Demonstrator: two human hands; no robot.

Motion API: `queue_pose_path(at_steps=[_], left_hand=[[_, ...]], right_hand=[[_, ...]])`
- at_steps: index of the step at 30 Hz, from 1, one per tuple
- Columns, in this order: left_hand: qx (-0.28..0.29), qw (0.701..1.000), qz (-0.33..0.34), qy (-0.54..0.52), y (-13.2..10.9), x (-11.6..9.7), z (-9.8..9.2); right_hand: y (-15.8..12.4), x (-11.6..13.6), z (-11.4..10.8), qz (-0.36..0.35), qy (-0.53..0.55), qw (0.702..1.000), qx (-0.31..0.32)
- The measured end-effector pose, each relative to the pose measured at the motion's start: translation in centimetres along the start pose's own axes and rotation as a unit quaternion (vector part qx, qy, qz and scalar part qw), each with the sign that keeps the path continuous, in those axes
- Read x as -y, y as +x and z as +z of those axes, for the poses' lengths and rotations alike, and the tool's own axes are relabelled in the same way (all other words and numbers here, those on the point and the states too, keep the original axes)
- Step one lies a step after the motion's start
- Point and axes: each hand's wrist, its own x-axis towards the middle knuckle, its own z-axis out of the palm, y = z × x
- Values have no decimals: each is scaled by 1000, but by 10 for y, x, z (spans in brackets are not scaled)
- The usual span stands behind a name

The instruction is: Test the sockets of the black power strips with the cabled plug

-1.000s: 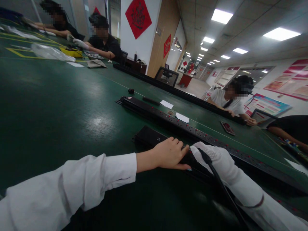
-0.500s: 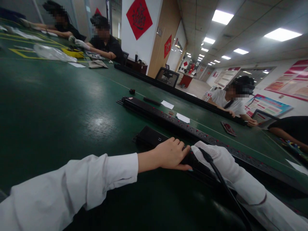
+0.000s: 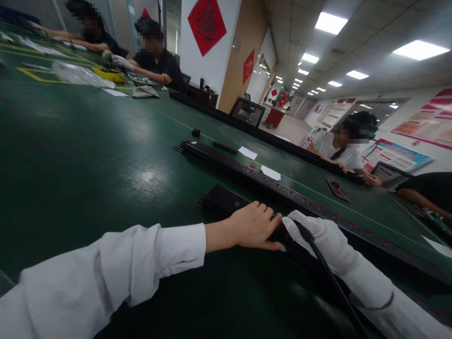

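Black strip [image 3: 221, 198]: lies on the green surface [image 3: 88, 141], slanting from far left to near right. Runs beneath the bare left hand [image 3: 253, 226], palm-down nearer its far end, grip impossible to tell; continues past the gloved right hand [image 3: 319, 238], closed round a cable [image 3: 328, 273].

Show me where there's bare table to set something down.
Widest: the glossy green tabletop left of the two long black strips, between the crumpled clear plastic bag and the white left sleeve. Another lies this side of the bare left hand. Crowded: the nearer strip, with that hand, the white-gloved right hand and a black cable.
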Motion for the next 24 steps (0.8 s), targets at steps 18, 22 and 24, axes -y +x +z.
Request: queue_pose_path(at_steps=[18, 22, 24], left_hand=[[10, 1000, -4, -11, -1, 0, -3], [14, 1000, -3, -7, -1, 0, -5], [18, 1000, -4, -3, -1, 0, -5]], right_hand=[[-13, 22, 9, 22, -75, 997, 17], [-17, 18, 14, 3, -23, 999, -33], [-19, 16, 17, -1, -8, 999, -51]])
